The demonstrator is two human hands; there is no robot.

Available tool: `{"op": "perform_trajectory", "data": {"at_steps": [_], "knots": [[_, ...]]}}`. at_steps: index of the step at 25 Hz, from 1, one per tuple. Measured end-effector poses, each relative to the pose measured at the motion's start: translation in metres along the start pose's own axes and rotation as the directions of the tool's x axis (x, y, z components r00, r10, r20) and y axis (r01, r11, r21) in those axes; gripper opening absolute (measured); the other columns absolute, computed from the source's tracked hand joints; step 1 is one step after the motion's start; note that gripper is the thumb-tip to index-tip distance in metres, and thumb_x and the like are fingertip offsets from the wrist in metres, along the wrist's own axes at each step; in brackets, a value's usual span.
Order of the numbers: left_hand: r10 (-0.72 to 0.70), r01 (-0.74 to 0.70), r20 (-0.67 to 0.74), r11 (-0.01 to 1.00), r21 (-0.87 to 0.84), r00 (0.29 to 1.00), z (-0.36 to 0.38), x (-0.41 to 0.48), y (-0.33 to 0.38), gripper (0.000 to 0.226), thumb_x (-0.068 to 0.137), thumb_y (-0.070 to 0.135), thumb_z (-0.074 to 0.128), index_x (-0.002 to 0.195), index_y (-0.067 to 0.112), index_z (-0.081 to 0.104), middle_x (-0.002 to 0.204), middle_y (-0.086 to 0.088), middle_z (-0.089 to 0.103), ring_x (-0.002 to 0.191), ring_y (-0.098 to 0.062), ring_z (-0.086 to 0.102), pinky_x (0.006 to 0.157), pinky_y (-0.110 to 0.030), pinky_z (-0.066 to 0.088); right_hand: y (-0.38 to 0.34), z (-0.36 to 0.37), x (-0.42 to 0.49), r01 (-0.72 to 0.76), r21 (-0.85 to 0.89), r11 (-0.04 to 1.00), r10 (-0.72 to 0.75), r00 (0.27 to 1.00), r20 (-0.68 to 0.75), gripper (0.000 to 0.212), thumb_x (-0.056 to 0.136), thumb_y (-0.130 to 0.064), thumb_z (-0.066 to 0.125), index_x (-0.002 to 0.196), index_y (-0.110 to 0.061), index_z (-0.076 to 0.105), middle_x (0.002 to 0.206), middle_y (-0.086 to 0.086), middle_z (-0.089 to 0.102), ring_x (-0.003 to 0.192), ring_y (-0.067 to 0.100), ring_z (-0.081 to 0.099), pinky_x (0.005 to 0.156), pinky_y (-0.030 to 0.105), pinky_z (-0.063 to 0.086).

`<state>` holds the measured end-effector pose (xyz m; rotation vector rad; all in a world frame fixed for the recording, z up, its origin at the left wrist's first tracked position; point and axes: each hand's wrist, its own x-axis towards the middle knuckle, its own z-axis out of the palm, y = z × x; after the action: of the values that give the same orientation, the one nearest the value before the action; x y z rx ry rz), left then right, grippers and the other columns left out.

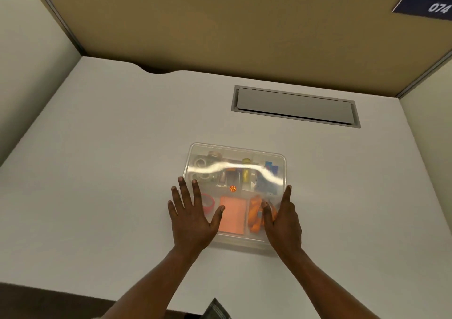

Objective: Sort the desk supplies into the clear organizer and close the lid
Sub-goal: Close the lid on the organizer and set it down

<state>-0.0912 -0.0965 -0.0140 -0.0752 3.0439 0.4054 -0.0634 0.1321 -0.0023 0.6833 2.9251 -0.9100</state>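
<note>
Both hands flat, fingers spread — left hand (190,217), right hand (282,221) — on organizer lid (234,169).

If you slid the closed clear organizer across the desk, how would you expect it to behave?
The clear organizer is low and flat, so it probably will not tip. Its glossy plastic may slide easily on the smooth desk. Loose supplies inside could rattle or shift.

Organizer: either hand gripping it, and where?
Nothing is gripped. The left hand lies flat, fingers spread, on the lid over the clear organizer's near-left corner; the right hand rests open along its near-right edge.
</note>
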Motion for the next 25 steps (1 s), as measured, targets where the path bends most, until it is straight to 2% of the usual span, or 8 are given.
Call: {"op": "perform_trajectory", "data": {"at_steps": [9, 13, 15, 18, 20, 25], "knots": [[-0.078, 0.078, -0.012, 0.995, 0.068, 0.997, -0.051, 0.061, -0.168, 0.097, 0.086, 0.079, 0.026, 0.158, 0.017, 0.008, 0.165, -0.015, -0.004, 0.146, -0.043, 0.021, 0.109, -0.056, 0.033, -0.155, 0.097, -0.009, 0.068, 0.061, 0.996, -0.076, 0.987, 0.14, 0.091, 0.095, -0.054, 0.049, 0.157, -0.022, -0.009, 0.121, 0.012, 0.054, 0.107, 0.032, 0.058, 0.08, 0.045, 0.053], [-0.078, 0.076, 0.014, 0.992, 0.097, 0.997, -0.073, 0.089, -0.232, 0.097, 0.085, 0.08, 0.022, 0.158, 0.017, 0.008, 0.165, -0.016, -0.003, 0.147, -0.044, 0.019, 0.111, -0.059, 0.03, -0.207, 0.127, -0.01, 0.142, -0.003, 0.99, -0.136, 0.955, 0.264, 0.101, 0.092, -0.06, 0.048, 0.154, -0.019, -0.02, 0.125, 0.014, 0.053, 0.101, 0.031, 0.064, 0.078, 0.042, 0.054], [-0.069, 0.065, 0.03, 0.992, 0.108, 0.997, -0.083, 0.101, -0.258, 0.099, 0.084, 0.081, 0.02, 0.158, 0.016, 0.009, 0.165, -0.017, -0.002, 0.147, -0.046, 0.017, 0.112, -0.06, 0.028, -0.225, 0.135, -0.008, 0.194, -0.03, 0.981, -0.171, 0.92, 0.351, 0.106, 0.091, -0.065, 0.047, 0.152, -0.019, -0.026, 0.123, 0.013, 0.06, 0.097, 0.03, 0.067, 0.078, 0.04, 0.055], [-0.066, 0.055, 0.077, 0.989, 0.138, 0.995, -0.095, 0.114, -0.282, 0.101, 0.082, 0.083, 0.012, 0.158, 0.016, 0.007, 0.165, -0.017, -0.004, 0.148, -0.046, 0.013, 0.113, -0.061, 0.024, -0.24, 0.142, -0.003, 0.279, -0.128, 0.952, -0.203, 0.884, 0.422, 0.11, 0.089, -0.069, 0.044, 0.148, -0.017, -0.032, 0.106, 0.01, 0.07, 0.088, 0.027, 0.069, 0.075, 0.037, 0.053], [-0.054, 0.038, 0.095, 0.987, 0.155, 0.994, -0.098, 0.117, -0.286, 0.103, 0.08, 0.085, 0.007, 0.158, 0.017, 0.004, 0.164, -0.017, -0.007, 0.149, -0.045, 0.009, 0.115, -0.061, 0.02, -0.242, 0.145, -0.002, 0.297, -0.173, 0.939, -0.2, 0.882, 0.427, 0.112, 0.088, -0.071, 0.045, 0.148, -0.016, -0.033, 0.102, 0.009, 0.071, 0.086, 0.026, 0.07, 0.073, 0.036, 0.053], [-0.056, 0.037, 0.123, 0.987, 0.155, 0.991, -0.11, 0.117, -0.276, 0.115, 0.073, 0.087, -0.006, 0.157, 0.01, 0.006, 0.162, -0.026, -0.004, 0.148, -0.048, 0.005, 0.117, -0.059, 0.009, -0.235, 0.128, 0.009, 0.291, -0.148, 0.945, -0.175, 0.834, 0.523, 0.107, 0.089, -0.069, 0.045, 0.152, -0.02, -0.025, 0.12, 0.013, 0.067, 0.1, 0.03, 0.068, 0.084, 0.042, 0.055]]}}
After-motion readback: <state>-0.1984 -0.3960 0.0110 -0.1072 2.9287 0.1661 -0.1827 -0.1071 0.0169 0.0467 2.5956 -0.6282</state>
